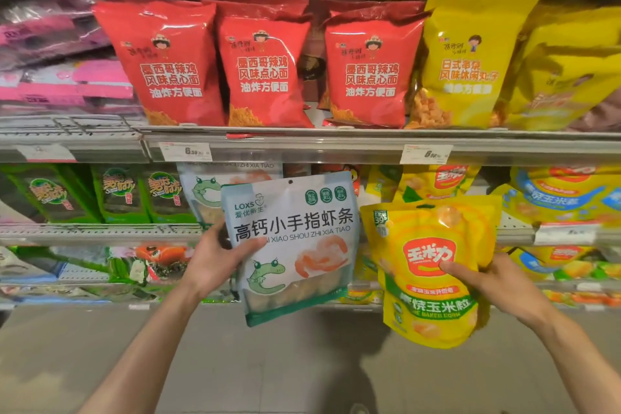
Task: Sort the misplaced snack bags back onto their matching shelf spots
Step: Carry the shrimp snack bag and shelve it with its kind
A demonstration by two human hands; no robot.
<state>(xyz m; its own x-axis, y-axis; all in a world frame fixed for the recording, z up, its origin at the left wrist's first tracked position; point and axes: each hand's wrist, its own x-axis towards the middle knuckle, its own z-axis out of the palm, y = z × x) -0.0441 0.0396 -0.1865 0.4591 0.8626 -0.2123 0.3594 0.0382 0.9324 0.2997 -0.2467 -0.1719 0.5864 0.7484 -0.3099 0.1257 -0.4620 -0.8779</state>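
Foreground: left hand [215, 260] grips the pale blue shrimp-stick bag [292, 245] by its left edge; right hand [484, 274], well apart, pinches the yellow corn bag [433, 279], thumb on its front. Both bags hang before the middle shelf [100, 232]. Behind: matching shrimp-stick bags [208, 188] and yellow corn bags [440, 181]. Above: red noodle bags [265, 70] on the upper shelf [302, 148].

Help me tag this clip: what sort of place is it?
Most likely a supermarket snack aisle: tiered metal shelves carry price tags, and identical red snack bags stand in rows facing out.
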